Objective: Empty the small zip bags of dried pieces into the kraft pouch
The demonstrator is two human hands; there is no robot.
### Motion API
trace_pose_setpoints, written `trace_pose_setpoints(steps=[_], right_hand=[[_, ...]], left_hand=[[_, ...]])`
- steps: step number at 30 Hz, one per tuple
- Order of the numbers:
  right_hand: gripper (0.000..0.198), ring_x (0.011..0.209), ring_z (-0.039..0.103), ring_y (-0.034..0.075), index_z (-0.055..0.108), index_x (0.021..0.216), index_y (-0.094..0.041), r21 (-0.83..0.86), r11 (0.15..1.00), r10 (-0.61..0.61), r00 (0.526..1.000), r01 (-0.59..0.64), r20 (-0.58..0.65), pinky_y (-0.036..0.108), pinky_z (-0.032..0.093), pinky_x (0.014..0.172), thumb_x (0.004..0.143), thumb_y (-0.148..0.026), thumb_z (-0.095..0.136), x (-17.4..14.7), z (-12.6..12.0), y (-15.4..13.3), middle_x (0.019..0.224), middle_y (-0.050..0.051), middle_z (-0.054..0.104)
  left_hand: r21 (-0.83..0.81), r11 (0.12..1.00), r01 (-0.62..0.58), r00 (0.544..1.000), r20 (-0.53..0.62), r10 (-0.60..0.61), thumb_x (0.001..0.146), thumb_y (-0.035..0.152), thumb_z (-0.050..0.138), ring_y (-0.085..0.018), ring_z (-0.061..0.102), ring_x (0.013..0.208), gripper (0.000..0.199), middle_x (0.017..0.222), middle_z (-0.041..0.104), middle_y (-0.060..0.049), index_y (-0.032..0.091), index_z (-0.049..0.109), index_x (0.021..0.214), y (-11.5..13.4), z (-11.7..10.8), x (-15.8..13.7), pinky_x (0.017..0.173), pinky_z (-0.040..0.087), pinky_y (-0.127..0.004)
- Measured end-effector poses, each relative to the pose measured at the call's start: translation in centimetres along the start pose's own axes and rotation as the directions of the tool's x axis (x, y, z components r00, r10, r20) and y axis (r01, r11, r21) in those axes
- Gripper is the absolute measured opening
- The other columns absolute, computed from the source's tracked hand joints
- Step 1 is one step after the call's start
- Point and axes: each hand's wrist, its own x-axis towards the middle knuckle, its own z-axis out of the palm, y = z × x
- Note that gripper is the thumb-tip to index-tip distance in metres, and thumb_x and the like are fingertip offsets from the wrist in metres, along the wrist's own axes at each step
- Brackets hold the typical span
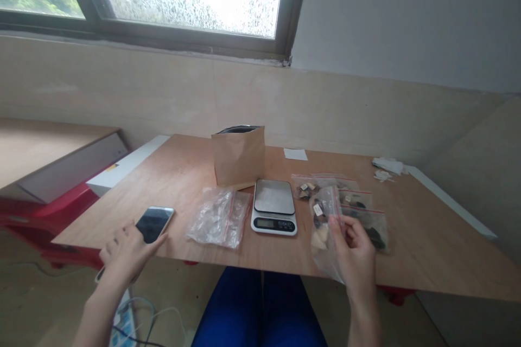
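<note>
The wooden bench (439,255) spreads across the view, with a brown kraft-paper pouch (239,160) upright at the back, its mouth parted and its contents hidden. To the right lie red-striped zip-lock bags (376,219) with dark and pale pieces inside, overlapping too much to count surely. Left of centre is a crumpled pile of clear zip-lock bags (209,222); just beside it sits a digital kitchen scale (274,198), nothing on its plate and its display unreadable.

The right hand (358,249) has its grip pinched on the edge of one filled zip-lock bag (321,236), which is in front of the others, near the bench's front edge. The step in hand seems to be handling this bag; moving it calls for a firm pinch and care that its limp lower end does not drag. Whether that end touches the bench is unclear.

The left hand (128,249) is at the near end of a smartphone (154,225); its palm side is hidden, so I cannot tell if its grip is closed on anything. Smallest is a white label (318,210) in the held bag, too blurred to read.
</note>
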Motion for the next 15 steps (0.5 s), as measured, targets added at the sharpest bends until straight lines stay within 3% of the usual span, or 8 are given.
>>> trace_pose_setpoints(steps=[2,4,5,7,9,11,13,15], right_hand=[[0.032,0.063,0.057,0.016,0.058,0.078,-0.018,-0.008,1.0,-0.025,0.998,0.025,0.062,0.025,0.044,0.059,0.072,-0.049,0.061,-0.5,0.7,-0.4,0.07,0.002,0.062],[0.029,0.062,0.056,0.015,0.058,0.078,-0.018,-0.014,0.999,-0.043,0.989,0.046,0.139,0.024,0.044,0.058,0.075,-0.047,0.059,-1.1,1.5,-0.9,0.07,0.002,0.061],[0.028,0.062,0.056,0.015,0.057,0.079,-0.018,-0.014,0.999,-0.049,0.983,0.052,0.178,0.024,0.043,0.058,0.077,-0.046,0.058,-1.5,1.9,-1.2,0.071,0.002,0.061],[0.026,0.064,0.056,0.014,0.057,0.08,-0.018,-0.007,0.998,-0.054,0.964,0.058,0.259,0.023,0.043,0.058,0.08,-0.043,0.056,-2.3,2.9,-1.7,0.072,0.002,0.061],[0.024,0.066,0.057,0.015,0.057,0.082,-0.018,0.009,0.999,-0.053,0.939,0.053,0.34,0.022,0.044,0.059,0.082,-0.042,0.054,-3.2,3.8,-2.1,0.073,0.002,0.062],[0.022,0.068,0.059,0.015,0.057,0.082,-0.018,0.032,0.999,-0.05,0.904,0.04,0.424,0.022,0.045,0.06,0.083,-0.04,0.053,-3.9,4.5,-2.3,0.074,0.002,0.063],[0.022,0.068,0.06,0.015,0.057,0.084,-0.019,0.057,0.998,-0.049,0.872,0.024,0.487,0.022,0.046,0.062,0.085,-0.04,0.052,-4.5,5.0,-2.5,0.074,0.002,0.063],[0.023,0.066,0.06,0.015,0.058,0.085,-0.019,0.077,0.997,-0.053,0.846,0.014,0.531,0.022,0.047,0.063,0.086,-0.04,0.05,-4.7,5.3,-2.6,0.072,0.002,0.063]], left_hand=[[-0.13,0.991,0.014,0.994,-0.108,-0.028,0.066,0.062,0.053,-0.049,0.046,0.11,0.083,0.12,0.049,-0.031,0.003,0.042,0.123,2.7,-1.4,-1.6,0.086,0.035,-0.063],[-0.384,0.919,-0.084,0.996,-0.061,0.066,0.075,0.056,0.045,-0.041,0.046,0.114,0.064,0.122,0.051,-0.023,0.011,0.045,0.121,6.1,-3.1,-4.0,0.09,0.036,-0.059],[-0.561,0.815,-0.145,0.981,0.026,0.193,0.078,0.054,0.043,-0.034,0.049,0.113,0.054,0.119,0.054,-0.017,0.015,0.049,0.116,7.9,-4.0,-5.5,0.09,0.04,-0.051],[-0.833,0.549,-0.067,0.854,0.237,0.464,0.082,0.052,0.042,-0.025,0.058,0.098,0.041,0.108,0.06,-0.01,0.02,0.056,0.103,11.2,-5.4,-8.4,0.083,0.046,-0.039],[-0.926,0.376,0.038,0.74,0.279,0.612,0.084,0.048,0.043,-0.019,0.06,0.083,0.033,0.095,0.063,-0.006,0.02,0.058,0.092,13.9,-6.1,-10.9,0.075,0.047,-0.031],[-0.948,0.307,0.089,0.683,0.282,0.674,0.085,0.045,0.045,-0.016,0.058,0.078,0.028,0.087,0.061,-0.004,0.02,0.057,0.089,15.6,-6.1,-12.6,0.071,0.046,-0.027],[-0.959,0.26,0.11,0.665,0.266,0.698,0.086,0.043,0.045,-0.015,0.056,0.076,0.026,0.084,0.06,-0.003,0.019,0.055,0.086,16.4,-5.6,-13.4,0.07,0.045,-0.026],[-0.967,0.228,0.11,0.681,0.24,0.691,0.087,0.043,0.044,-0.014,0.054,0.075,0.025,0.081,0.058,-0.002,0.019,0.053,0.084,16.7,-4.9,-13.5,0.07,0.043,-0.025]])
